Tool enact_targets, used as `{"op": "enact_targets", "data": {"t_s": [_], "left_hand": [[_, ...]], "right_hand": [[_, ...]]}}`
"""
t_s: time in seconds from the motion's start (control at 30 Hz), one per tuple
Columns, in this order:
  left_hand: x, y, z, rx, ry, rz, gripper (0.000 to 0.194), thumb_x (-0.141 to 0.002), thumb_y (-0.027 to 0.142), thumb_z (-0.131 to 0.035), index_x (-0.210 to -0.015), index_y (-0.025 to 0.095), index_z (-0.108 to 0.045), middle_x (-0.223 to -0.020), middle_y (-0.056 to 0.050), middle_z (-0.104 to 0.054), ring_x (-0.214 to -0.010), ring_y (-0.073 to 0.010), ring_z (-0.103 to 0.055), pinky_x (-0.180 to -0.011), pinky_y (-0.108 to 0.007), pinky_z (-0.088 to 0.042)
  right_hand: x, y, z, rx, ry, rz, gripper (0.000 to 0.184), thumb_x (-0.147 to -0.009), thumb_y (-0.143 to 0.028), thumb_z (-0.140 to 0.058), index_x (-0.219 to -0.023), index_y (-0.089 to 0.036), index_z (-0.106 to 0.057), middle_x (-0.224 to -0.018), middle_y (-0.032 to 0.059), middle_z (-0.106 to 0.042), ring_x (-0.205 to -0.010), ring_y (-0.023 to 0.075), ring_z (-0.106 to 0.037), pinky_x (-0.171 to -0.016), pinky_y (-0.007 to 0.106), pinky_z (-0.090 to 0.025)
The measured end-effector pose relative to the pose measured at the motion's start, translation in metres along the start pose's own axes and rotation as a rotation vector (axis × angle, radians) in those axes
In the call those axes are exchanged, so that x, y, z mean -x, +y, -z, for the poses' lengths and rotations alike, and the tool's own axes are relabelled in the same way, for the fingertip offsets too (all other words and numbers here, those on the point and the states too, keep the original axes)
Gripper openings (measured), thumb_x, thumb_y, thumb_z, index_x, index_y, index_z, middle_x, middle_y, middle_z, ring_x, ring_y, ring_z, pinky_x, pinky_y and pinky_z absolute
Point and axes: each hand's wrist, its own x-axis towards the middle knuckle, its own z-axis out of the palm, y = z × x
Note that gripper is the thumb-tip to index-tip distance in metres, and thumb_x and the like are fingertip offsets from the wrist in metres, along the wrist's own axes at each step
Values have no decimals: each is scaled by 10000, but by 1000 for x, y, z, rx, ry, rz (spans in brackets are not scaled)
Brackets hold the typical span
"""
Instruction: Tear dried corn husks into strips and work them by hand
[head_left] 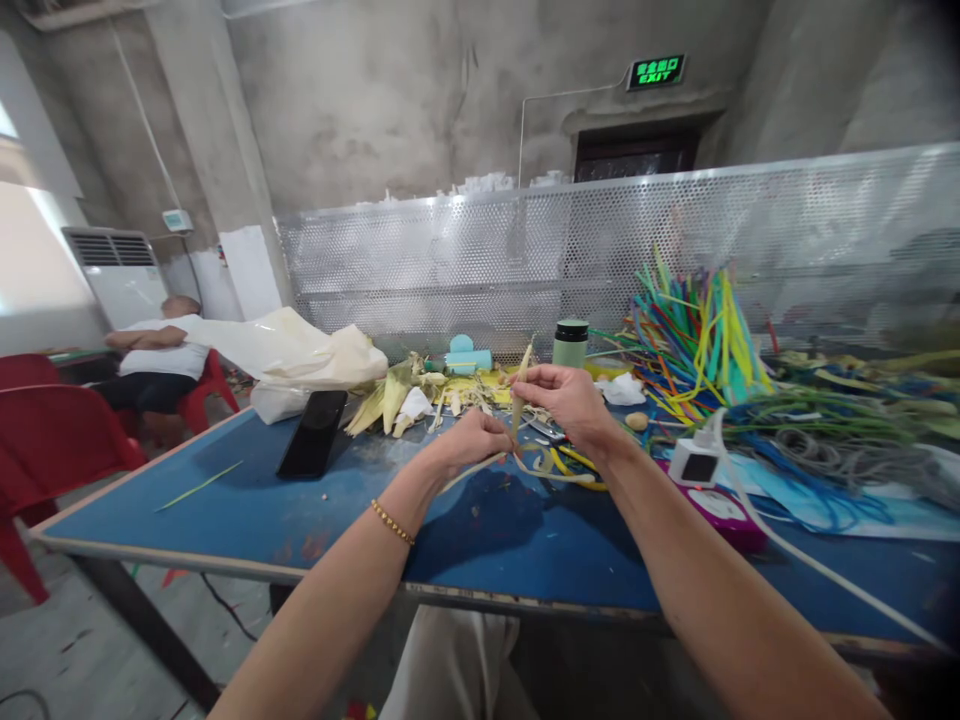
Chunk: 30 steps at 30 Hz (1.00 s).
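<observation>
Above the middle of the blue table (pixel 247 530), my left hand (pixel 474 440) pinches the lower end of a pale, dry leaf strip (pixel 517 415). Higher up, my right hand (pixel 566 400) grips the same strip between thumb and fingers, and its pointed tip rises upright past them. Thin pale bands trail out to both sides below my hands. Behind my left hand lies a heap of pale husk-like leaves (pixel 394 400). Yellow-handled scissors or pliers (pixel 574 465) lie partly hidden under my right hand.
A black phone (pixel 313 435) and plastic bag (pixel 300 350) are on the left. Right of my hands are a green-lidded jar (pixel 571 345), coloured strips (pixel 705 340), a white charger with cable (pixel 694 462), a magenta box (pixel 720 515) and coiled wires (pixel 817 450). A person (pixel 161 350) sits far left.
</observation>
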Motion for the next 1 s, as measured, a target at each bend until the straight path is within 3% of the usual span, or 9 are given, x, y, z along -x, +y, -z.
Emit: {"op": "enact_targets", "data": {"t_s": [0.23, 0.33, 0.43, 0.57, 0.77, 0.9, 1.0], "left_hand": [[-1, -4, 0, 189, -73, 67, 204, -663, 297, -680, -670, 94, -698, -534, -4, -560, -466, -61, -394, -457, -206, -267], [-2, -8, 1, 277, -129, 53, 225, -620, 306, -744, -667, 92, -696, -570, -14, -590, -506, -69, -454, -509, -210, -343], [-4, -12, 0, 334, -127, 85, 217, -598, 277, -764, -676, 86, -697, -602, -28, -616, -517, -72, -487, -528, -214, -372], [-8, -11, 2, 369, 53, 116, 143, -634, 220, -722, -649, 86, -674, -575, -32, -613, -465, -68, -484, -475, -205, -353], [-15, -9, 10, 553, 420, 184, 41, -663, 84, -599, -635, 82, -628, -551, -45, -608, -400, -71, -480, -436, -205, -372], [-16, -9, 14, 544, 520, 212, 71, -684, 87, -565, -633, 94, -614, -545, -41, -608, -372, -75, -468, -381, -199, -310], [-16, -8, 11, 454, 514, 153, 87, -691, 89, -574, -614, 106, -610, -509, -24, -592, -363, -69, -450, -379, -193, -301]], "right_hand": [[-2, 1, 1, 41, 10, 39, 273, -600, -327, -776, -770, -138, -675, -734, 41, -690, -672, 146, -625, -670, 286, -510], [-2, 1, 1, 64, 12, 78, 288, -586, -354, -790, -731, -144, -655, -717, 34, -679, -671, 143, -621, -670, 281, -506], [-1, 1, 0, 89, -5, 91, 312, -594, -384, -791, -731, -146, -643, -686, 24, -661, -618, 130, -598, -598, 261, -488], [3, -1, -5, 92, -71, 108, 301, -651, -398, -762, -745, -147, -625, -616, -2, -617, -514, 100, -531, -504, 237, -437], [8, -6, -10, 289, -174, 345, 204, -739, -356, -709, -732, -156, -668, -735, 36, -676, -700, 154, -616, -675, 280, -485], [6, 4, -13, 355, -151, 460, 117, -769, -298, -686, -782, -181, -694, -842, 55, -706, -832, 187, -642, -792, 325, -493], [3, 12, -13, 242, -69, 415, 156, -781, -332, -674, -811, -179, -667, -803, 52, -688, -740, 177, -647, -697, 315, -522]]}}
